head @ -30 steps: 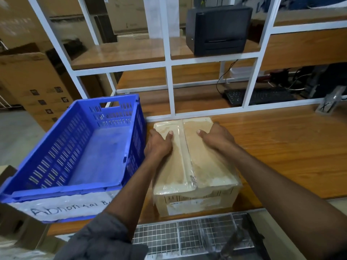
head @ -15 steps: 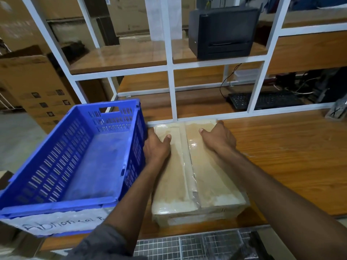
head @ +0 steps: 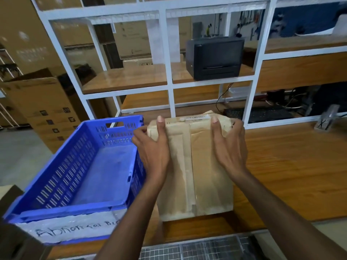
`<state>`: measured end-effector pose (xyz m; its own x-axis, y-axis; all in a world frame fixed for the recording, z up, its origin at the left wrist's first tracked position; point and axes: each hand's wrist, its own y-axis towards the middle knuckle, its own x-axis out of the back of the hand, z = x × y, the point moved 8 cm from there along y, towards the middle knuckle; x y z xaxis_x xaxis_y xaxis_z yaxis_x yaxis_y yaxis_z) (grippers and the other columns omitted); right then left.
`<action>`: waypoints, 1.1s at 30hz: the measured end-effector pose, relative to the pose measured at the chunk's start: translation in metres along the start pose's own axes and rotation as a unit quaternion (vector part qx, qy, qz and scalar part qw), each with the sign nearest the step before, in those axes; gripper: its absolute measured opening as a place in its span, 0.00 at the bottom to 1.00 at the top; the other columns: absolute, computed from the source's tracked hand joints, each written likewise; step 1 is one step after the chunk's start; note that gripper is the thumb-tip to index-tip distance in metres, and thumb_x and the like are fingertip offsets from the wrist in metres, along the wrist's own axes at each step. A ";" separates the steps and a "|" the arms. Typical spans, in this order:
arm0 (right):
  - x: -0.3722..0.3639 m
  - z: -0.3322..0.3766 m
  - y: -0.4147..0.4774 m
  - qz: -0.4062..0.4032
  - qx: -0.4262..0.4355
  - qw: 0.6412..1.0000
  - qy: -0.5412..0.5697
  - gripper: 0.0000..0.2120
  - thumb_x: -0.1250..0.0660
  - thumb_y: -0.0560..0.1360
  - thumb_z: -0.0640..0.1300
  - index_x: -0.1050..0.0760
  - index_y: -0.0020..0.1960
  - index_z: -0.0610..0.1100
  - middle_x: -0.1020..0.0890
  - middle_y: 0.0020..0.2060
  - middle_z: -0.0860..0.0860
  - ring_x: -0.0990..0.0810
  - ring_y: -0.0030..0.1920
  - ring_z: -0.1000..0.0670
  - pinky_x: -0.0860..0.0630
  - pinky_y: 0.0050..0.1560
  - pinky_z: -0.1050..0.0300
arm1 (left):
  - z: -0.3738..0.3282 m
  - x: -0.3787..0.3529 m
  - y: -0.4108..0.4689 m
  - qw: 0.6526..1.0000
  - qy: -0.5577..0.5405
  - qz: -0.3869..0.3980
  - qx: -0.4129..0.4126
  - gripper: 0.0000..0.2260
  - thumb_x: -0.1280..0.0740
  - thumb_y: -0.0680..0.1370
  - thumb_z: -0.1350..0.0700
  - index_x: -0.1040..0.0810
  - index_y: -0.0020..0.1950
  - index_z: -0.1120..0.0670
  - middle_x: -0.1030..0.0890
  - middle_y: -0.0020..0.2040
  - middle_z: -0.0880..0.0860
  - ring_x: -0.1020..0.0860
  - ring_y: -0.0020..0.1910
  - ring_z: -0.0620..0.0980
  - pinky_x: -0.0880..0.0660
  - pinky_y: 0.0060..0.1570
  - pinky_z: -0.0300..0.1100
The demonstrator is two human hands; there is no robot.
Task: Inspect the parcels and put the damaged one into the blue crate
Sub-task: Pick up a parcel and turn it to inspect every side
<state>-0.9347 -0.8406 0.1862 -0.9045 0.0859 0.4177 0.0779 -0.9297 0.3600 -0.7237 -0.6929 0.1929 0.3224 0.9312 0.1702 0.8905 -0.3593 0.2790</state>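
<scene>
While the workbench (head: 291, 175) under the white shelf frame (head: 170, 87) fills most of my view, everything that matters sits against the blue crate (head: 62, 175) at the bench's left end. The crate lies with its long side running away from me, a hand-written paper label (head: 75, 228) taped across its near wall.

Just right of the crate, close alongside its right wall, is the parcel (head: 202, 166). It is a brown carton under clear wrap, and its long axis runs parallel to the crate's. Its near end is down by the bench edge and its far end is tipped up toward me (so I judge; the tilt is hard to read from above). A barcode strip (head: 195, 117) shows on that far end.

My left hand (head: 152, 147) grips the far corner on the crate side, thumb laid on the upper face and fingers curled round the edge, and it overlaps the crate's rim. My right hand (head: 229, 145) grips the opposite far corner the same way, well clear of the crate.

No tear or dent shows on the face I can see. If this parcel proves damaged, the move would be a short carry leftward, left hand leading over the wall.
</scene>
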 end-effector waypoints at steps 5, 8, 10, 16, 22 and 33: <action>0.024 0.004 0.000 0.060 -0.057 0.996 0.024 0.26 0.36 0.77 0.70 0.31 0.64 0.52 0.23 0.56 0.53 0.23 0.53 0.51 0.27 0.47 0.51 | 0.003 0.014 0.010 0.997 0.007 0.054 0.051 0.25 0.28 0.72 0.35 0.33 0.58 0.47 0.25 0.58 0.52 0.22 0.55 0.52 0.21 0.58 0.55; 0.024 0.010 -0.006 0.118 -0.063 0.991 -0.005 0.30 0.31 0.76 0.66 0.32 0.72 0.54 0.25 0.56 0.57 0.24 0.56 0.50 0.24 0.56 0.45 | 0.000 0.014 0.004 0.994 0.033 0.093 0.046 0.27 0.29 0.66 0.37 0.34 0.61 0.41 0.24 0.59 0.51 0.22 0.57 0.53 0.19 0.57 0.57; 0.025 0.008 -0.011 0.128 -0.075 0.989 0.014 0.31 0.30 0.76 0.63 0.34 0.74 0.55 0.25 0.57 0.56 0.24 0.58 0.50 0.23 0.60 0.41 | -0.001 0.016 -0.006 0.994 0.026 0.101 0.033 0.26 0.30 0.64 0.37 0.32 0.60 0.38 0.24 0.61 0.49 0.22 0.59 0.52 0.19 0.57 0.56; 0.030 -0.011 -0.028 0.154 -0.111 0.981 0.046 0.40 0.23 0.68 0.54 0.34 0.76 0.55 0.31 0.67 0.53 0.27 0.65 0.47 0.23 0.65 0.39 | 0.004 0.030 -0.030 0.993 0.035 0.115 0.012 0.23 0.24 0.72 0.54 0.28 0.64 0.43 0.25 0.64 0.49 0.24 0.62 0.51 0.20 0.59 0.53; 0.030 0.001 -0.028 0.183 -0.097 0.978 0.004 0.46 0.26 0.66 0.68 0.37 0.79 0.54 0.28 0.72 0.51 0.26 0.67 0.47 0.25 0.66 0.40 | 0.002 0.027 -0.022 0.983 0.075 0.169 0.020 0.30 0.23 0.71 0.44 0.36 0.66 0.44 0.27 0.68 0.51 0.24 0.63 0.53 0.23 0.63 0.56; 0.015 0.016 -0.003 0.216 -0.102 0.968 -0.079 0.42 0.20 0.64 0.65 0.30 0.72 0.51 0.19 0.65 0.51 0.20 0.62 0.45 0.23 0.64 0.41 | -0.007 -0.003 0.018 0.958 0.162 0.238 0.012 0.41 0.17 0.70 0.48 0.39 0.74 0.47 0.28 0.69 0.54 0.25 0.66 0.57 0.20 0.61 0.58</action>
<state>-0.9413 -0.8312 0.2049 -0.7292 -0.2888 0.6203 0.3359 -0.9409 -0.0433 -0.7105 -0.7024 0.2047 0.5810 0.5928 0.5578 0.6756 -0.7333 0.0756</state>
